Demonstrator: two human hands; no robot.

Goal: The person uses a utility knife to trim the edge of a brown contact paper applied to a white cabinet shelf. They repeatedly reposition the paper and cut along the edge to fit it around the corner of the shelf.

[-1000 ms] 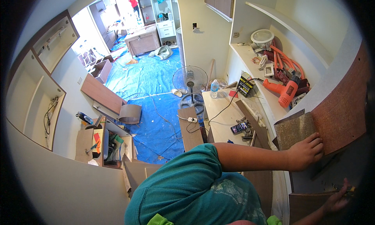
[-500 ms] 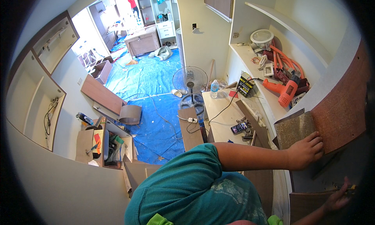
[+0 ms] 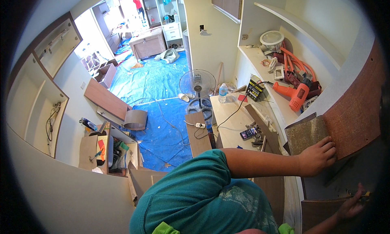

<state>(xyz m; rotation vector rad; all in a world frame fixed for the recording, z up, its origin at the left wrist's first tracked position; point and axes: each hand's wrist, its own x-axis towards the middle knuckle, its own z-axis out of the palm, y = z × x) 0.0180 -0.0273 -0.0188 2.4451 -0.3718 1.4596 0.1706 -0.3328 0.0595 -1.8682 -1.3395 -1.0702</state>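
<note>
My left hand [image 3: 319, 157], reaching across from the teal sleeve, has its bent fingers closed at the lower edge of a bent brown sheet [image 3: 357, 112]. The sheet's rough grey-brown end [image 3: 306, 134] lies beside the fingers. Lower down at the right, my right hand [image 3: 351, 207] grips a small yellow-and-black tool [image 3: 365, 194]; its kind is too dark to make out. Under that hand is a brown panel [image 3: 321, 213], and a dark grey surface [image 3: 325, 189] lies between the two hands.
An orange heat gun [image 3: 298, 95] rests on the shelf near the sheet, beside orange hose [image 3: 298, 61] and a round light fitting [image 3: 272, 39]. The bench [image 3: 231, 112] bears a phone [image 3: 248, 133] and a water bottle [image 3: 223, 92]. A fan [image 3: 198, 87] stands on blue sheeting [image 3: 158, 146].
</note>
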